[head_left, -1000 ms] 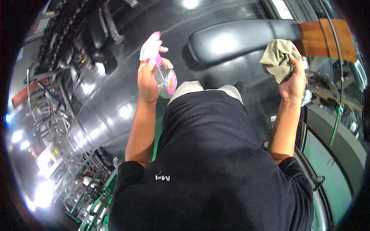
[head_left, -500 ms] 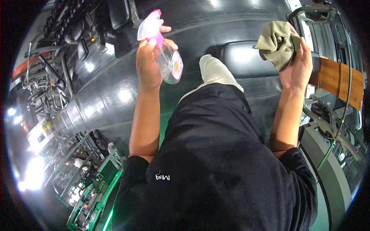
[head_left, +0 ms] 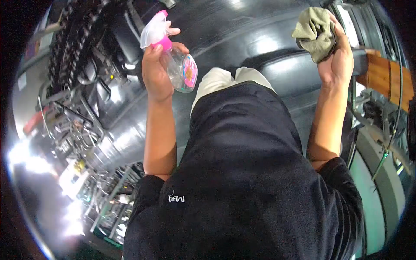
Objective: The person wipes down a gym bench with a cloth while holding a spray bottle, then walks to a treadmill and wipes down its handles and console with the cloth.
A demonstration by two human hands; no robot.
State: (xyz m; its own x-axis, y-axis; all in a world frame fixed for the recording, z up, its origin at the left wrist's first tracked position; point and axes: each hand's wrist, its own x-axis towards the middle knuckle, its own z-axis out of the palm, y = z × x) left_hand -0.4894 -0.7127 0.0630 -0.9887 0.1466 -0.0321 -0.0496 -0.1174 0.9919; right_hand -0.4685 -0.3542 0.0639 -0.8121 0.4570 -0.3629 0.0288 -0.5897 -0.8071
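Where your right wrist crosses the bench (head_left: 290, 73), padding is hidden. Left of bench: left hand (head_left: 157, 76) curled round spray bottle (head_left: 177, 71). Above bench in view: right hand (head_left: 339, 63) half-closed on cloth (head_left: 313, 37), fingers partly covered, tightness unclear.

In the far left part of the scene, a spray bottle (head_left: 182, 71) is in the left hand (head_left: 157, 80); a cloth (head_left: 315, 34) is in the right hand (head_left: 336, 65), far right, well apart from the bottle. The person's torso (head_left: 242, 173) lies near, between the forearms, with the legs (head_left: 216, 82) beyond it. Right of the legs is a padded bench (head_left: 290, 71), its right end at a board (head_left: 381, 80). A cable (head_left: 398, 104) passes across the board. Gym equipment (head_left: 82, 115) stands on the floor (head_left: 203, 39) along the left.
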